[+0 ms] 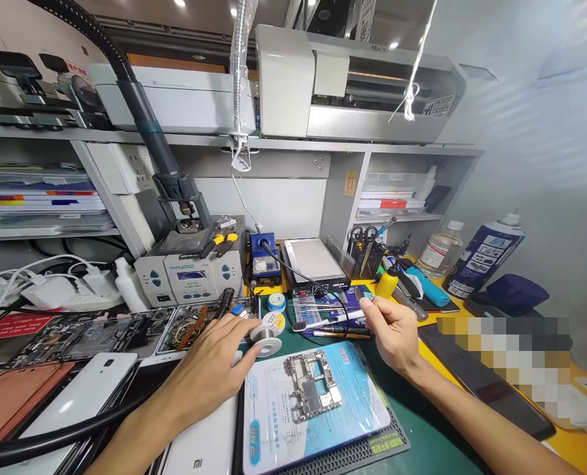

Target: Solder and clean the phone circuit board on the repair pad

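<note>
A bare phone circuit board (313,386) lies on a blue and white work pad (353,415) in front of me. My left hand (214,366) reaches to the pad's upper left corner, thumb and fingertips closed on the edge of a solder wire spool (268,338). My right hand (395,330) hovers above the pad's upper right, fingers pinched on a dark-tipped tool (363,294) that looks like a soldering iron. Its black cable runs back to a blue soldering station (262,256).
A hot-air rework station (189,274) with a black hose stands behind my left hand, and a heating plate (313,264) behind the pad. White phones (83,389), opened phone frames, tweezers, a yellow bottle (387,282) and spray cans crowd the green mat (422,422).
</note>
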Demonstrator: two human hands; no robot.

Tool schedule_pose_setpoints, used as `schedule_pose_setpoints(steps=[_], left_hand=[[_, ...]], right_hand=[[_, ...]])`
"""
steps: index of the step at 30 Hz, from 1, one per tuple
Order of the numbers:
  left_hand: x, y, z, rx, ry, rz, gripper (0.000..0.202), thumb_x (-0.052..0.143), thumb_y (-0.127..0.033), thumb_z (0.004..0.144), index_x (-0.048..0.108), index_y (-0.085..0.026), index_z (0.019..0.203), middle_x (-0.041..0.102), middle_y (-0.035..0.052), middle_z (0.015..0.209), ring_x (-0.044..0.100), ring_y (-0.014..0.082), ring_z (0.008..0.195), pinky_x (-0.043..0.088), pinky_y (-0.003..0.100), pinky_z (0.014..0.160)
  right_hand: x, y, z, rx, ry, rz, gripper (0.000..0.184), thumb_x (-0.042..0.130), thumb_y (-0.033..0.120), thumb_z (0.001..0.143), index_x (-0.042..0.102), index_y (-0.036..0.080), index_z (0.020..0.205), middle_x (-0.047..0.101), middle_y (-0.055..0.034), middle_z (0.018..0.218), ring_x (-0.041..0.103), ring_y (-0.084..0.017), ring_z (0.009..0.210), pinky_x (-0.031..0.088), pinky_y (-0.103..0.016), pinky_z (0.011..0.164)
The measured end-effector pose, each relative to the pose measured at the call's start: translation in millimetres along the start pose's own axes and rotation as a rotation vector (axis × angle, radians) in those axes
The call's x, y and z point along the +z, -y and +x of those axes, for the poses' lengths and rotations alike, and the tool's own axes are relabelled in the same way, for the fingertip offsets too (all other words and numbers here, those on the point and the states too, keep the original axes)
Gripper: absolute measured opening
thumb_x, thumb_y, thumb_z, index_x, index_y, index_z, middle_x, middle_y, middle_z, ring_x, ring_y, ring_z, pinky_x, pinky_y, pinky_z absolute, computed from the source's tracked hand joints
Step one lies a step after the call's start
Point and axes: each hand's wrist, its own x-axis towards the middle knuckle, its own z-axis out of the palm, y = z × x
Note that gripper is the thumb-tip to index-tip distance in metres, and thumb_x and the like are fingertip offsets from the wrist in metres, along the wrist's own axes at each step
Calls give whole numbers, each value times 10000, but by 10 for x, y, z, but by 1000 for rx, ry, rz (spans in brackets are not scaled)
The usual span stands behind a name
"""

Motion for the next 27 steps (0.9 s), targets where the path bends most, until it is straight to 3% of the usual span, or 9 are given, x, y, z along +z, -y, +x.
schedule_pose_setpoints(steps=[5, 12, 15, 20, 27], left_hand=[[-9, 20, -12, 17, -31, -38, 261, 523, -339, 984, 620, -273, 1217, 692, 46, 1154, 651, 248, 1098, 541, 419, 944], [-90, -11, -21, 99, -163, -89, 284, 495, -273, 1009, 521, -260, 1291, 618, 55, 1227, 601, 208, 1159, 490, 371, 1010], [-145, -62, -49, 155, -191, -105, 308, 509, -225, 1007, 503, -271, 1312, 594, 49, 1259, 574, 183, 1202, 462, 327, 1048], [-219, -201, -91, 269, -219, -132, 363, 541, -166, 986, 493, -269, 1331, 605, 44, 1249, 575, 160, 1207, 445, 266, 1069], [-173, -211, -93, 305, -286, -203, 412, 556, -125, 962, 510, -302, 1332, 640, 32, 1237, 609, 163, 1195, 449, 267, 1093]], right_hand=[[-9, -22, -3, -23, -5, -7, 508, 560, 428, 1004, 422, 197, 573, 379, 97, 526, 361, -84, 453, 317, -227, 483], [-101, 67, 17, 23, 23, 14, 529, 510, 418, 994, 388, 218, 520, 359, 55, 535, 321, -106, 499, 272, -291, 520], [-102, 167, 25, 84, 122, 42, 467, 528, 409, 977, 465, 206, 561, 409, 42, 550, 366, -115, 513, 298, -281, 514], [6, 387, 6, 168, 336, 68, 250, 616, 362, 932, 687, 176, 781, 611, -2, 671, 505, -139, 581, 387, -260, 528], [280, 791, 148, 174, 444, 57, 203, 601, 317, 941, 750, 184, 909, 718, -43, 828, 610, -176, 730, 438, -286, 628]])
